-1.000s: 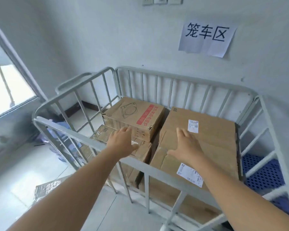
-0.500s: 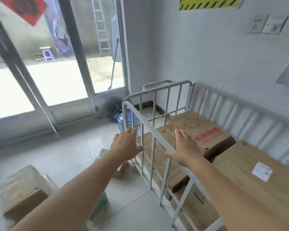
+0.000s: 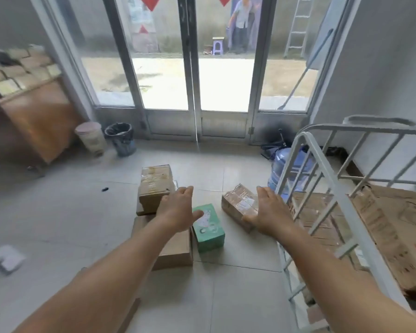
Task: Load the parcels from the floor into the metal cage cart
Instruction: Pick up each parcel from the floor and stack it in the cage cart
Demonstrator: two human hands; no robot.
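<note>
1. Above the floor parcels, the left hand [image 3: 178, 210] and the right hand [image 3: 268, 213] both reach forward with fingers straight and spread, holding nothing and gripping nothing.
2. Between the two hands, a little lower in the view, lies the green carton [image 3: 208, 228] on the tiled floor [image 3: 58, 212]; its long axis runs roughly away from the person, and the left thumb sits just over its near-left corner.
3. The taped brown parcel [image 3: 238, 206] lies angled just in front of the right palm, its long axis slanting from far-left to near-right. The right hand is clearly the nearer one, and whether it touches the wrap I cannot tell.
4. Beyond the left fingers stands the tall brown box [image 3: 155, 187], apparently on top of a flat brown box [image 3: 175, 246] that the left forearm partly hides.
5. To the right, close beside the right arm, stands the metal cage cart [image 3: 322, 179], with large cardboard cartons [image 3: 394, 234] already lying inside it.
6. My guess is that the green carton is next, since the hands straddle it; from there the cart is a short swing to the right.
7. Further off are a blue water bottle [image 3: 286, 169], a black-lined bin [image 3: 120, 138], a pale bin [image 3: 90, 138] and glass doors [image 3: 190, 68].
</note>
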